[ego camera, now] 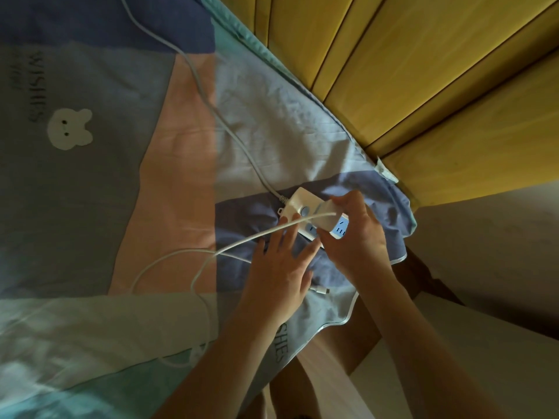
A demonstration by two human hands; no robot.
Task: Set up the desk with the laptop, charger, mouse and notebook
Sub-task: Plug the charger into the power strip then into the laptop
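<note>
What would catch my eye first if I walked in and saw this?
Probably the two hands at the lower middle: the right hand holds a white charger against a white power strip lying on a patchwork bedspread, while the left hand rests flat beside it. The charger's white cable loops leftward across the cloth.

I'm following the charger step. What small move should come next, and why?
Probably press the charger brick down into the power strip: the right hand grips the brick over the sockets, and the left hand rests flat against the strip, steadying it.
</note>
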